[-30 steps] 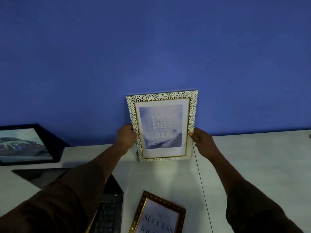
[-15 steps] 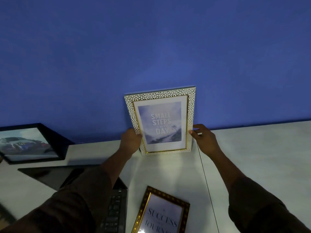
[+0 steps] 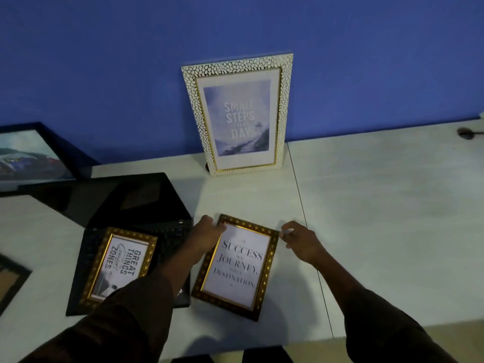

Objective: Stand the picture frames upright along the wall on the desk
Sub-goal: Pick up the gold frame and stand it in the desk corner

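The white pebble-patterned frame (image 3: 238,113) reading "Small steps every day" stands upright against the blue wall, with no hand on it. A gold-and-brown frame (image 3: 238,265) reading "Success is a journey" lies flat on the white desk (image 3: 379,218). My left hand (image 3: 207,234) is at that frame's top left corner, fingers over its edge. My right hand (image 3: 301,239) hovers at its top right corner, fingers apart, just off the frame. A second gold frame (image 3: 120,263) reading "Great things" lies on the laptop. A black-framed car picture (image 3: 28,153) leans at the far left.
An open black laptop (image 3: 125,205) lies left of centre under the second gold frame. Part of another dark frame (image 3: 10,281) shows at the left edge. A cable grommet (image 3: 465,132) sits at the far right. The desk's front edge runs along the bottom.
Both hands have let go of the white frame, which stays standing at the wall, and have come down towards me to the top corners of the flat gold frame. My view has tilted downward.
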`<action>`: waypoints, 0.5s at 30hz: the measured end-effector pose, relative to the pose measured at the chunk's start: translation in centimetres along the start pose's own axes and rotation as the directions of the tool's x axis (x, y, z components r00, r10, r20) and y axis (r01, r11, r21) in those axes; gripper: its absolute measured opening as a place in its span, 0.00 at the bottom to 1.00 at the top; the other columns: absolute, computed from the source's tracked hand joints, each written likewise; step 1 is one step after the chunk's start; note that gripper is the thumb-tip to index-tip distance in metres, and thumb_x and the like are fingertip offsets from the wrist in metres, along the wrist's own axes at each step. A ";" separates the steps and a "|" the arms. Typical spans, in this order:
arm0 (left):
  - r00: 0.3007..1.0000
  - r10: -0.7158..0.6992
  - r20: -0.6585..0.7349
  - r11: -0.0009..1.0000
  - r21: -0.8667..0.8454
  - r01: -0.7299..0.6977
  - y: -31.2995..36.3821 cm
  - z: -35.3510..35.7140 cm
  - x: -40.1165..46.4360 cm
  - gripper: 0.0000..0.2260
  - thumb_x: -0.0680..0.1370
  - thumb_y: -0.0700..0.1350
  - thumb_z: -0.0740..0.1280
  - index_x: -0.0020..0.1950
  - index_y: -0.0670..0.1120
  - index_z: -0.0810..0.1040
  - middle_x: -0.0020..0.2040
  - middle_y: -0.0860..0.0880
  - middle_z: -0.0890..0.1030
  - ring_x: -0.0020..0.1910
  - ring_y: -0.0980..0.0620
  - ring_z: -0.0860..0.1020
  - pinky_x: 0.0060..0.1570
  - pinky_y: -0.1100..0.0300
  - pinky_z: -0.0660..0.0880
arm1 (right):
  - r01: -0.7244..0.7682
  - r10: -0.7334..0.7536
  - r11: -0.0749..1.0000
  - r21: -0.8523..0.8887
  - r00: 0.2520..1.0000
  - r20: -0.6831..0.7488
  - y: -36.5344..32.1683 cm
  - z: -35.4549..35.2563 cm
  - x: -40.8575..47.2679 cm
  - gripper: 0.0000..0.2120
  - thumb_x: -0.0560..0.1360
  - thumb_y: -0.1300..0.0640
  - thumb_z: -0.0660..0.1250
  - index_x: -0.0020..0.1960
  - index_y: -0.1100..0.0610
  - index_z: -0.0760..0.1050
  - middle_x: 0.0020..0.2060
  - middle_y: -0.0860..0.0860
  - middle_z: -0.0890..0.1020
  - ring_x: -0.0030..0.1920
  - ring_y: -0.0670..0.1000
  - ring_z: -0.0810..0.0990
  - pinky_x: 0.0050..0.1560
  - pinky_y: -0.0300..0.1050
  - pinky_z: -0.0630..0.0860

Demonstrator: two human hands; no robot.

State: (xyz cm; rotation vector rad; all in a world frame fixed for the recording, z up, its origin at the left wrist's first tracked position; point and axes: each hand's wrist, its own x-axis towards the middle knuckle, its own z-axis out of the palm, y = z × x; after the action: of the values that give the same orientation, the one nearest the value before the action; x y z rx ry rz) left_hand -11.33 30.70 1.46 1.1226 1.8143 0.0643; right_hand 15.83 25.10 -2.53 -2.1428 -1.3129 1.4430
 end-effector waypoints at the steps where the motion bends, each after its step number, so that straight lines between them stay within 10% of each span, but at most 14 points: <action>1: 1.000 -0.004 0.003 1.000 0.011 0.004 -0.8 0.4 -0.3 0.25 0.79 0.53 0.67 0.69 0.39 0.70 0.66 0.40 0.75 0.63 0.43 0.75 0.56 0.55 0.71 | -0.008 0.008 1.000 0.013 1.000 0.008 0.6 0.5 -0.6 0.10 0.76 0.45 0.71 0.51 0.49 0.78 0.47 0.51 0.86 0.45 0.54 0.86 0.55 0.55 0.81; 15: 0.997 -0.075 -0.028 0.993 0.085 0.077 -5.5 3.0 -2.2 0.19 0.74 0.54 0.65 0.55 0.40 0.76 0.48 0.41 0.82 0.45 0.43 0.82 0.34 0.58 0.74 | -0.045 0.045 0.999 0.027 0.999 0.009 2.6 7.1 -6.5 0.10 0.80 0.51 0.65 0.58 0.55 0.74 0.48 0.54 0.86 0.47 0.54 0.85 0.52 0.52 0.82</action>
State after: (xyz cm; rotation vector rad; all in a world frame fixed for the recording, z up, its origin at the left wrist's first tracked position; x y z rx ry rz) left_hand -12.50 24.75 -1.34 1.1157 1.8949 -0.0451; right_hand 10.59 16.66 -3.60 -2.1650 -1.2483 1.4794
